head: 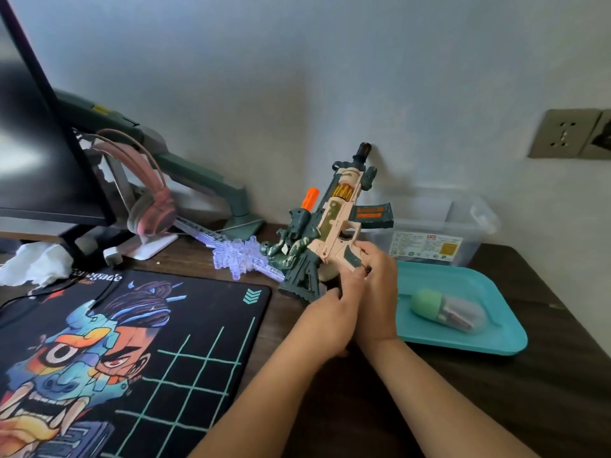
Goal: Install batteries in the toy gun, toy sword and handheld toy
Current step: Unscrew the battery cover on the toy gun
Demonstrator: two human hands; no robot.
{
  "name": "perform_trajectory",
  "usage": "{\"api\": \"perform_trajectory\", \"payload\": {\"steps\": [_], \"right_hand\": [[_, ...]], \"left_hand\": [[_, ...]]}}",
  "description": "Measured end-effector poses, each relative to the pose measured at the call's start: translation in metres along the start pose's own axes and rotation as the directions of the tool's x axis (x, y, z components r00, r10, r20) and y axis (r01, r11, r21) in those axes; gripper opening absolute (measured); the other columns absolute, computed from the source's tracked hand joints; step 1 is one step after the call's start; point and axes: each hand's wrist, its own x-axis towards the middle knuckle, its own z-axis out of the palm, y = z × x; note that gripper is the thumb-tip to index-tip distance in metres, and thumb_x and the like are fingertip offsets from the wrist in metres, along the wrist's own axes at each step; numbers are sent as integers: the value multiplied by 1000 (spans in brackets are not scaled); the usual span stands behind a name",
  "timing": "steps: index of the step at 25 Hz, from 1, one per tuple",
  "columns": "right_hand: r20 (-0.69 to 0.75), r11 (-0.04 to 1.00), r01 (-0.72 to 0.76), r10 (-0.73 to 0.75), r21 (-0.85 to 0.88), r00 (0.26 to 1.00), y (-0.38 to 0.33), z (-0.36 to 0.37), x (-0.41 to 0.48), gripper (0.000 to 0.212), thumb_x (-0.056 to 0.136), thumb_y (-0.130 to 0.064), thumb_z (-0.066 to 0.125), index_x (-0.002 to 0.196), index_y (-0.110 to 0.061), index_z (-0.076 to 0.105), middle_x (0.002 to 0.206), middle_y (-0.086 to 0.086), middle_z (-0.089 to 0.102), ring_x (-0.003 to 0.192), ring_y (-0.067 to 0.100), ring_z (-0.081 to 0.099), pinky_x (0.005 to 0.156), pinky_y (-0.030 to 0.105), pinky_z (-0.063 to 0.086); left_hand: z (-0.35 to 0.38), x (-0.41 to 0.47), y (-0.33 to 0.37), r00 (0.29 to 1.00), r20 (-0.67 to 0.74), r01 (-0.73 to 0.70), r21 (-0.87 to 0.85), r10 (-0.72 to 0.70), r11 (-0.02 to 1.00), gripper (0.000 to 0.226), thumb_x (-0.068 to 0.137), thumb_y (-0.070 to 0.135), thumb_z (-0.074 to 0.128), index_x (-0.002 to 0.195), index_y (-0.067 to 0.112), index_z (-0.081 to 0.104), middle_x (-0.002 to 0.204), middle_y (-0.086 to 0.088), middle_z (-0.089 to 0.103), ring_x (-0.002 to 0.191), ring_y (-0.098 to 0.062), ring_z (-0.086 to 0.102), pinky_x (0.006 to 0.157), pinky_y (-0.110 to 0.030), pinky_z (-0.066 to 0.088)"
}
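- Hands meet at the lower end of the toy gun [334, 219], held steeply over the desk [529, 391] near the middle of its back edge, between the mouse mat [165, 342] and the teal tray [479, 282].
- Long axis of the gun runs from the dark stock, low and toward the person, up to the muzzle, which leans right and away toward the wall. Nearly all of the toy lies above and beyond the two hands.
- Right hand [377, 285] curls round the pistol grip from the right side, fingertips pinching at its dark lower panel. A small dark item shows at those fingertips, possibly a screw or a tool tip, too small to make out.
- Left hand [330, 315] comes in from below and left, fingers curled and pressed onto the same grip, close against the right hand.
- Work appears to centre on the cover of the grip. The right hand is the nearer one to that panel, and the left looks to serve as a brace. The coming move likely depends on keeping the panel turned toward the person with the barrel pointing up.
- Toy sword [236, 257], translucent, lies flat on the desk behind and left of the gun, pointing toward the back-left corner, untouched.
- Handheld toy [446, 310], a green-capped capsule, lies in the tray toward the desk's right edge, just right of the right hand.
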Motion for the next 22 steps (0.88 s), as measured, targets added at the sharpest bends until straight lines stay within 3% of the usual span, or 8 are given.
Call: {"api": "perform_trajectory", "payload": {"steps": [3, 5, 8, 11, 13, 15, 19, 22], "right_hand": [[-58, 996, -55, 60, 72, 997, -2, 9, -4, 33, 85, -14, 69, 117, -9, 59, 111, 3, 56, 103, 13, 50, 86, 23, 45], [-110, 994, -42, 53, 99, 993, -11, 13, -13, 19, 85, -14, 71, 99, -11, 58, 111, 2, 59, 102, 18, 54, 81, 31, 48], [19, 991, -68, 67, 112, 998, -21, 8, -26, 27, 85, -17, 70, 78, -26, 45, 109, -5, 61, 99, 14, 57, 78, 25, 47], [315, 953, -241, 176, 181, 932, -16, -12, -26, 8, 87, -33, 60, 88, -31, 52, 97, -7, 62, 92, 6, 60, 79, 24, 49], [312, 945, -269, 203, 187, 928, -10, -27, -21, 26, 86, -44, 40, 87, -22, 54, 83, -6, 56, 78, 3, 55, 74, 31, 47], [299, 962, -245, 199, 124, 933, -8, -34, -16, 30, 90, -42, 29, 78, -20, 45, 68, -2, 45, 61, 6, 43, 63, 34, 38], [420, 981, -193, 169, 15, 892, -19, -25, -24, 3, 98, -29, 48, 100, -30, 47, 76, -13, 58, 72, -5, 56, 63, 16, 42], [383, 985, -145, 100, 90, 918, -20, -21, -37, 14, 88, -19, 65, 92, -28, 55, 81, -15, 65, 82, -5, 62, 67, 6, 43]], "left_hand": [[11, 19, -16, 1000, -6, 13, -588, -20, 809, 43, 93, 63, 46, 99, 29, 72, 105, 1, 74, 113, -15, 64, 103, -40, 49], [10, 32, -23, 989, -144, -90, -745, -28, 661, 64, 75, 68, 66, 114, 18, 70, 108, -6, 72, 113, -19, 64, 108, -45, 45], [-2, 46, -22, 968, -243, -244, -831, 68, 501, 60, 73, 41, 74, 123, 10, 63, 109, -12, 70, 102, -22, 68, 91, -36, 53], [-13, 47, -27, 996, -72, -86, -951, 57, 298, 44, 80, 11, 59, 123, 2, 61, 97, -16, 70, 79, -23, 70, 82, -40, 54], [-22, 50, -33, 998, -39, -48, -975, 45, 215, 38, 88, 6, 45, 123, 5, 60, 106, -12, 74, 76, -19, 71, 87, -43, 52], [-30, 50, -30, 995, -81, -89, -983, 55, 161, 35, 91, 6, 40, 120, 8, 61, 106, -8, 75, 64, -14, 66, 77, -36, 52], [-37, 52, -30, 985, -157, -166, -971, 66, 173, 23, 96, 13, 44, 111, 12, 62, 99, -7, 75, 52, -10, 56, 52, -23, 48], [-41, 54, -36, 979, -193, -201, -969, 64, 146, 26, 100, 19, 46, 122, 13, 59, 96, -8, 74, 48, -9, 52, 51, -21, 47]]}}
